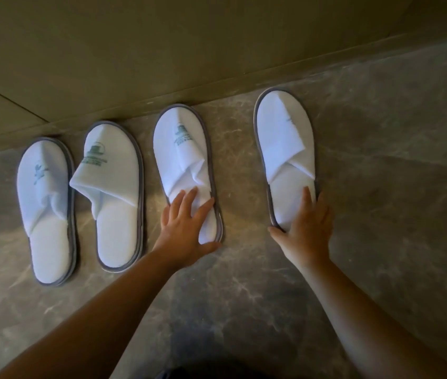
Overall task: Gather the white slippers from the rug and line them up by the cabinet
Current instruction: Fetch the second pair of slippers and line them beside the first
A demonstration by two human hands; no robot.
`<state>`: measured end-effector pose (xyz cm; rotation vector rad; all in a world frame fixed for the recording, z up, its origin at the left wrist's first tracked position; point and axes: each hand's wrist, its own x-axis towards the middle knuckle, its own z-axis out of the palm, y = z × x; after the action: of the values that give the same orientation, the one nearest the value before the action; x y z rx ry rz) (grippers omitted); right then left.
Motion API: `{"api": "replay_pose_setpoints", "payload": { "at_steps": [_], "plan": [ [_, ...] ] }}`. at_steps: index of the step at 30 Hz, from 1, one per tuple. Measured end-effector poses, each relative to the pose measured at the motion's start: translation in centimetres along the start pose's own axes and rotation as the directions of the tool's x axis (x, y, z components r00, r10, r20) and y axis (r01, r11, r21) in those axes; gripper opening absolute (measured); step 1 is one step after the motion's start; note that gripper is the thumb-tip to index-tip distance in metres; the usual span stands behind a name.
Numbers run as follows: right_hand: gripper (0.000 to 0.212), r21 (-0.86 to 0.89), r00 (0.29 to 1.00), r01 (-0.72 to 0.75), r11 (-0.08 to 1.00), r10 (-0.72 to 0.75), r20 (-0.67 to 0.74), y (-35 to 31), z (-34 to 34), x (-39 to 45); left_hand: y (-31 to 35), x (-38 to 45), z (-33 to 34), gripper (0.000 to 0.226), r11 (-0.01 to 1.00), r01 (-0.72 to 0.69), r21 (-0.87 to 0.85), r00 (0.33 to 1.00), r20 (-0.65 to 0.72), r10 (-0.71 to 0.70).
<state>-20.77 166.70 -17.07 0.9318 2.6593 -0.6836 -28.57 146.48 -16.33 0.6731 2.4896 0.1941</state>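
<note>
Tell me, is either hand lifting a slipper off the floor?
No, the left hand and right hand each press flat on a slipper lying on the marble floor.

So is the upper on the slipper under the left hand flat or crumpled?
Crumpled. The third slipper has its upper folded into creases by the left hand, which rests on it.

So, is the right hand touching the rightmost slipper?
Touching. The head view shows the right hand lying flat on the heel of the rightmost slipper, fingers overlapping its edge.

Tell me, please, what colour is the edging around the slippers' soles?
Grey, clearest in the head view on the rightmost slipper.
</note>
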Motion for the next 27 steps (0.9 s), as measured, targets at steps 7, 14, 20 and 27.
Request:
{"api": "replay_pose_setpoints", "payload": {
  "at_steps": [7, 14, 20, 27],
  "plan": [
    [0.096, 0.054, 0.991, 0.129, 0.99, -0.13, 0.011, -1.5, 1.2, -0.2, -0.2, 0.2, 0.5, 0.094, 1.0, 0.002, -0.016, 1.0, 0.006, -0.002],
    [0.095, 0.059, 0.992, 0.118, 0.991, -0.12, 0.026, -2.7, 1.9, -0.3, -0.8, 0.2, 0.7, 0.098, 0.998, -0.024, -0.054, 1.0, 0.018, 0.025],
    [0.094, 0.051, 0.994, 0.104, 0.993, -0.106, 0.023, -2.8, 2.0, -0.8, -0.9, 0.1, 0.6, 0.096, 0.997, -0.03, -0.066, 1.0, 0.005, 0.031],
    [0.093, 0.068, 0.997, 0.077, 0.995, -0.078, 0.008, -3.1, 2.1, -1.2, -0.9, 0.1, 0.6, 0.095, 0.997, -0.039, -0.06, 0.999, -0.001, 0.039]
  ]
}}
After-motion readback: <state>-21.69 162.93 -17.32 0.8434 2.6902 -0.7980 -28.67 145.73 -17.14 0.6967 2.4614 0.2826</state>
